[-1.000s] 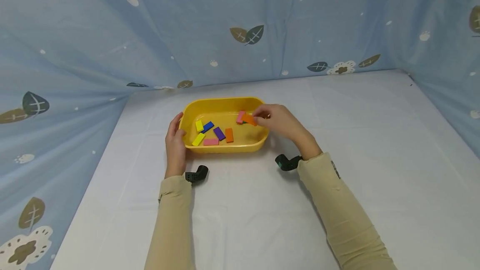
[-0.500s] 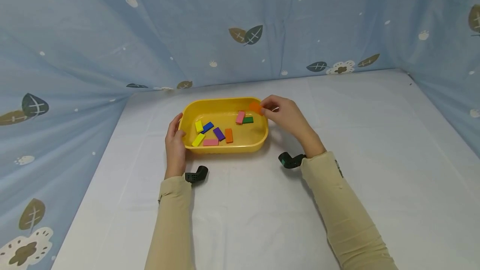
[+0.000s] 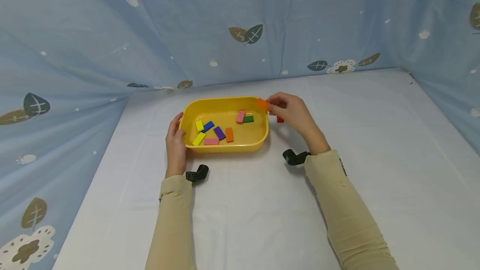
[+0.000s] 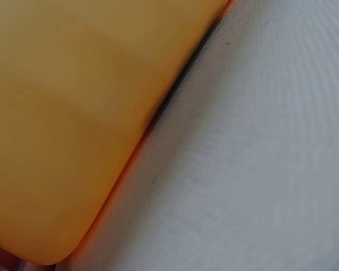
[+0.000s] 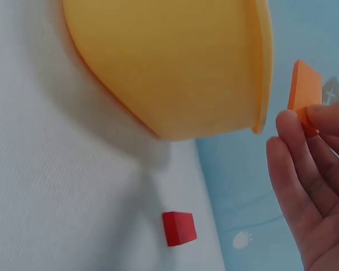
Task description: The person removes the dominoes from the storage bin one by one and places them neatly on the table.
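A yellow plastic basin point(image 3: 247, 137) stands on the white cloth. My left hand point(image 3: 175, 145) grips its left end, thumb over the rim and fingers outside. Above the basin's right rim, my right hand point(image 3: 294, 113) pinches an orange block point(image 5: 306, 90) between thumb and fingers. In the basin lie two yellow blocks point(image 3: 199, 138), a blue block point(image 3: 208, 126), a purple block point(image 3: 219, 133), another orange block point(image 3: 229, 135), two pink blocks point(image 3: 241, 116) and a green block point(image 3: 248, 119). A red block point(image 5: 179, 228) rests on the cloth right of the basin, partly covered by my right hand in the head view.
White cloth point(image 3: 240, 211) covers the table. A blue patterned curtain point(image 3: 187, 24) rises behind it and at both sides. Black wrist cameras point(image 3: 197, 173) sit at both sleeve cuffs.
My right hand has lifted the orange block up and to the right, from inside the basin to its right rim. The green block and the red block have come into view. My left hand has stayed put.
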{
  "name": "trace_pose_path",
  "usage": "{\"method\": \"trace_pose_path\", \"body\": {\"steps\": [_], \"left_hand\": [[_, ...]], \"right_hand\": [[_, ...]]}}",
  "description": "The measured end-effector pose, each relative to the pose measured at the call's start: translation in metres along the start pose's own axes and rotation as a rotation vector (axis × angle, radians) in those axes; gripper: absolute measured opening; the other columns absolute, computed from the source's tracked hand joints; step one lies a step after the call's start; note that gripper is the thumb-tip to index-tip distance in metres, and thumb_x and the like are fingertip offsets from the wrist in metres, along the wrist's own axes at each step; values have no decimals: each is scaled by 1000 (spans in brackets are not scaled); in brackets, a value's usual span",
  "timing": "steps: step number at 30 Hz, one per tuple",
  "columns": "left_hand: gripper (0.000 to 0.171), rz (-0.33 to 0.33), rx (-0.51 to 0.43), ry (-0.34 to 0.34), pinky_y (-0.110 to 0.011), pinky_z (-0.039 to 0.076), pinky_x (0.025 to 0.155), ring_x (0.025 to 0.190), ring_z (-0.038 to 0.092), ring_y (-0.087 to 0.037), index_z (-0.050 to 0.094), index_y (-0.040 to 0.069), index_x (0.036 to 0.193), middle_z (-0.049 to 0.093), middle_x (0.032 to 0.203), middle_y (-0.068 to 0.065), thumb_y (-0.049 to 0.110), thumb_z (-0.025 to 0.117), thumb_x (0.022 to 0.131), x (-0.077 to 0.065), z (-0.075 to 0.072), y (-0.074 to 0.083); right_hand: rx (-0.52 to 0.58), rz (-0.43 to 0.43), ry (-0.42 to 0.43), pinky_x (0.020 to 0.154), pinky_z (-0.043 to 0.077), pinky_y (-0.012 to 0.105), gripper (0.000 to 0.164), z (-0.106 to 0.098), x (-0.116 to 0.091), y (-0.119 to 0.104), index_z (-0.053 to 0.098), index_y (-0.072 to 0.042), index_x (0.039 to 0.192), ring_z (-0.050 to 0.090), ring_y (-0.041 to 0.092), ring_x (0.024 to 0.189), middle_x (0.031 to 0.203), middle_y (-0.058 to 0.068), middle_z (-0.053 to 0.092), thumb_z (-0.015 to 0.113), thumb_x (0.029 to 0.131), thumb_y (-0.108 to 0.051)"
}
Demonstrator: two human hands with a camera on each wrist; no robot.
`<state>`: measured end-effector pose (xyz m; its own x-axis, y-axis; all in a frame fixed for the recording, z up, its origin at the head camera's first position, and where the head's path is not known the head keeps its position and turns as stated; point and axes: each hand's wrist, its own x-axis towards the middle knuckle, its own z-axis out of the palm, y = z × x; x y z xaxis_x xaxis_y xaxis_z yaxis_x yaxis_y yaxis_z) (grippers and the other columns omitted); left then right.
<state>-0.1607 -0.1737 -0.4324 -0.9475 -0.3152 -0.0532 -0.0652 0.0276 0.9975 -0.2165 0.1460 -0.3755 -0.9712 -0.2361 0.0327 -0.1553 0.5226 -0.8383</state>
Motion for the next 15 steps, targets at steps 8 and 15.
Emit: {"method": "trace_pose_path", "body": {"steps": [8,15], "left_hand": [[52,-13,37,12,-30,30,101,121,36,-14,41,34,131,35,136,8,10,28,87,0,0,1],[52,-5,18,-2,-30,30,101,120,37,-13,42,34,131,36,135,7,8,28,88,-1,1,3]], "right_hand": [[40,96,-71,72,51,35,36,-3,3,7,52,-18,120,61,23,82,98,4,57,57,85,-16],[19,86,-158,75,51,34,46,-4,3,13,47,-23,130,61,19,79,103,8,53,56,86,-12]]}}
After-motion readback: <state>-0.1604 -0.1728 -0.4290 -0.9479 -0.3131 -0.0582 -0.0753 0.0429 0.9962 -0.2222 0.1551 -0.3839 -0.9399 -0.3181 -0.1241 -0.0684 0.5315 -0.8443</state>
